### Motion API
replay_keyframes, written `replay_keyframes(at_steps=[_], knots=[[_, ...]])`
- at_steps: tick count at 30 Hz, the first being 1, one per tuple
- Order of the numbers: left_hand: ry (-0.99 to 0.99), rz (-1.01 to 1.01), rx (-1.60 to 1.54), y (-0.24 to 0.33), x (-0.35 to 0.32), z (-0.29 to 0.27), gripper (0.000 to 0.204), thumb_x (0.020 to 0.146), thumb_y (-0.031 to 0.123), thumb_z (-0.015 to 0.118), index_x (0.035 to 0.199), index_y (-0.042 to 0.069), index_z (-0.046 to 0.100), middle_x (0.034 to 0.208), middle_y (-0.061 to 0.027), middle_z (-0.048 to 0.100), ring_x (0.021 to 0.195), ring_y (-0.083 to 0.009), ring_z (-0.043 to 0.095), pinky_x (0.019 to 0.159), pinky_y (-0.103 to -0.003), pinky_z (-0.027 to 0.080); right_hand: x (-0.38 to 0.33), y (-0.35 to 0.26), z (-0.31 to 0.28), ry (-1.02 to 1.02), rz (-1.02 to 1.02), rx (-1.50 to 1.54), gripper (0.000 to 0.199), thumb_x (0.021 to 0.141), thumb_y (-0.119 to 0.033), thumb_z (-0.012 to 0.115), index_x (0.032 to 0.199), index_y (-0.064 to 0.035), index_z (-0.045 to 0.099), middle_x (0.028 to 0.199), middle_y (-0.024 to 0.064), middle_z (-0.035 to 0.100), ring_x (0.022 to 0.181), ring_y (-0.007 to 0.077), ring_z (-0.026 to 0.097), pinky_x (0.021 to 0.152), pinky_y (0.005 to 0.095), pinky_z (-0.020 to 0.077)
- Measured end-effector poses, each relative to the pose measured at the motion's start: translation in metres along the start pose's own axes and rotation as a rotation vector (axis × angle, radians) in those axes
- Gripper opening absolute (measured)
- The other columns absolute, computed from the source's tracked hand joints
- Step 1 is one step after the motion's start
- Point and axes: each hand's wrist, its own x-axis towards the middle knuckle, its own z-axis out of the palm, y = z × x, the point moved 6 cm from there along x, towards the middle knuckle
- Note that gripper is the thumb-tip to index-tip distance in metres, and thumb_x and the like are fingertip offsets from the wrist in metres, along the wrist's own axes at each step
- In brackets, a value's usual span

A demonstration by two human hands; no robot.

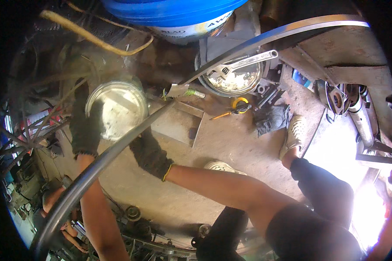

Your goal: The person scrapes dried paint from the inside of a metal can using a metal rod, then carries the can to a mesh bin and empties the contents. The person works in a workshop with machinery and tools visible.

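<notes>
pale round pail [124, 114] sat left of centre in the frame, gloved left hand [85, 124] and right hand [150, 153] beside it, grip unclear; steadying seemed underway, the next move likely needing even support.

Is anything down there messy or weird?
A bit: the silver wrench lies over a round container, its end poking past the rim, and a yellow-handled tool lies on the floor, where someone might step.
</notes>
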Motion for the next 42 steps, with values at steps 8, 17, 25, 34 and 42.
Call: replay_keyframes(at_steps=[8, 17, 25, 34, 42], knots=[[0.422, -0.627, -1.383, -0.184, -0.243, 0.054, 0.046, 0.111, 0.030, 0.050, 0.144, -0.002, 0.050, 0.146, -0.0117, 0.053, 0.132, -0.0233, 0.050, 0.114, -0.038, 0.039, -0.066, -0.088, 0.000, -0.147, 0.013, -0.367, 0.085, 0.101, -0.024, 0.056, 0.162, 0.0072, 0.006, 0.163, 0.0342, 0.025, 0.150, 0.0410, 0.035, 0.120, 0.0434, 0.0325], [0.232, -1.111, -0.727, -0.051, -0.466, 0.118, 0.052, 0.109, 0.047, 0.048, 0.128, -0.001, 0.051, 0.117, -0.0132, 0.056, 0.105, -0.0229, 0.055, 0.090, -0.039, 0.051, -0.168, -0.081, -0.072, -0.538, 0.415, -0.678, 0.085, 0.095, -0.021, 0.060, 0.160, 0.0082, 0.014, 0.157, 0.0365, 0.033, 0.132, 0.0483, 0.052, 0.110, 0.0496, 0.0446], [0.073, -1.017, -0.594, 0.009, -0.578, 0.202, 0.043, 0.112, 0.036, 0.045, 0.135, 0.000, 0.050, 0.128, -0.0154, 0.056, 0.119, -0.0260, 0.055, 0.099, -0.041, 0.049, -0.261, -0.051, -0.150, -0.577, 0.409, -0.761, 0.085, 0.094, -0.020, 0.061, 0.160, 0.0056, 0.014, 0.160, 0.0365, 0.030, 0.140, 0.0460, 0.045, 0.112, 0.0466, 0.0435], [0.031, -1.020, -0.483, 0.092, -0.619, 0.266, 0.047, 0.099, 0.022, 0.057, 0.138, -0.003, 0.050, 0.134, -0.0204, 0.056, 0.124, -0.0330, 0.052, 0.104, -0.046, 0.045, -0.233, -0.163, -0.179, -1.072, 0.621, -0.954, 0.088, 0.091, -0.016, 0.061, 0.165, -0.0123, 0.015, 0.158, 0.0302, 0.039, 0.137, 0.0409, 0.052, 0.114, 0.0477, 0.0431], [0.014, -0.866, -0.426, 0.115, -0.603, 0.297, 0.053, 0.084, 0.014, 0.070, 0.131, -0.006, 0.053, 0.131, -0.0226, 0.058, 0.121, -0.0380, 0.051, 0.104, -0.050, 0.044, -0.192, -0.030, -0.238, -1.144, 0.239, -1.170, 0.053, 0.088, -0.036, 0.068, 0.135, -0.0108, 0.067, 0.137, 0.0164, 0.065, 0.127, 0.0354, 0.061, 0.108, 0.0457, 0.0468]])
